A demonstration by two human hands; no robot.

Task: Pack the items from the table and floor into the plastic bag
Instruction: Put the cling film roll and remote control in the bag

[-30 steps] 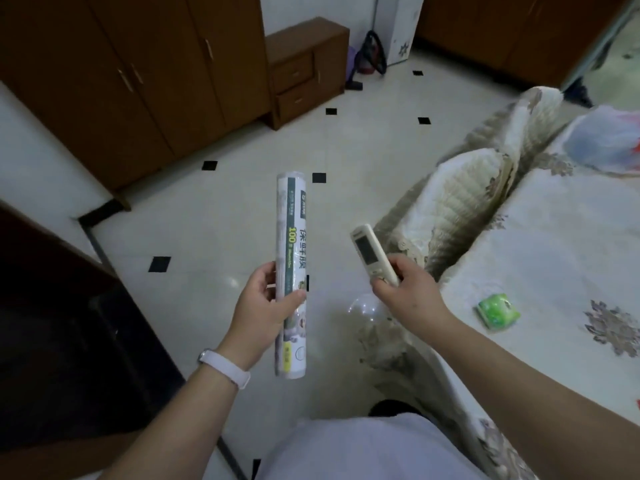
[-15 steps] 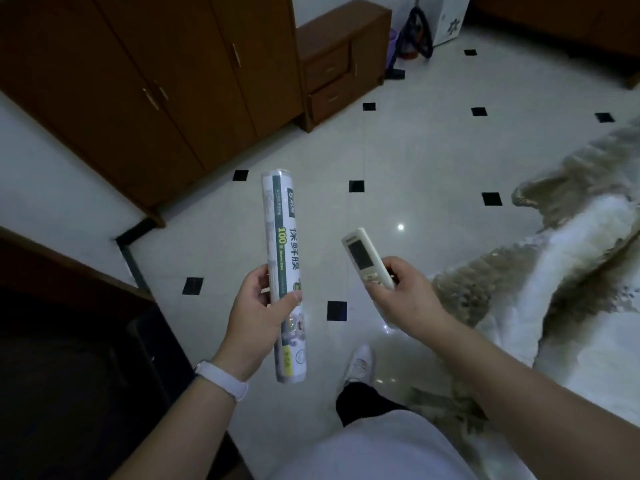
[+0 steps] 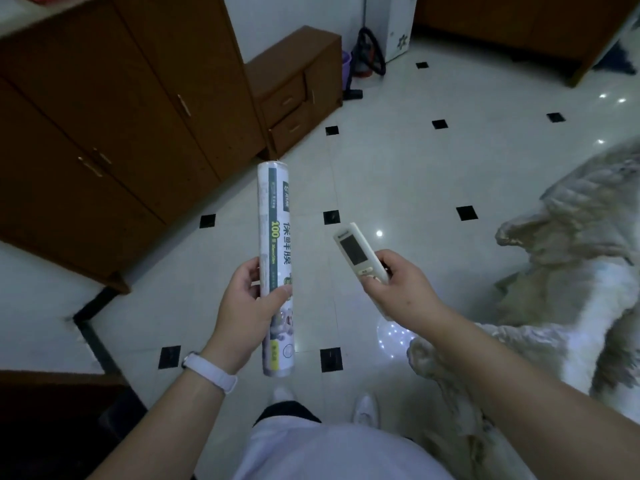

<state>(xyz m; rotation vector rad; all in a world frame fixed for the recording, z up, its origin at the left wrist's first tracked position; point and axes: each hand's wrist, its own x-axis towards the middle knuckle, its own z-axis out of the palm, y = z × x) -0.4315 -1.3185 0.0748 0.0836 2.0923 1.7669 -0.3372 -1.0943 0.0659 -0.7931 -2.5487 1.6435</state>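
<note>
Two items are held above the tiled floor, one in each hand: one roll of cling film and one remote control. The left hand grips the roll near its lower half, upright, and the right hand clasps the remote's bottom end, its screen tilted up

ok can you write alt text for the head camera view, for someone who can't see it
Seen from above, a person's left hand holds a long roll of cling film upright while the right hand holds a white remote control. Below them is a pale tiled floor with small black squares, brown wooden cabinets to the left and a patterned cloth to the right.
</note>
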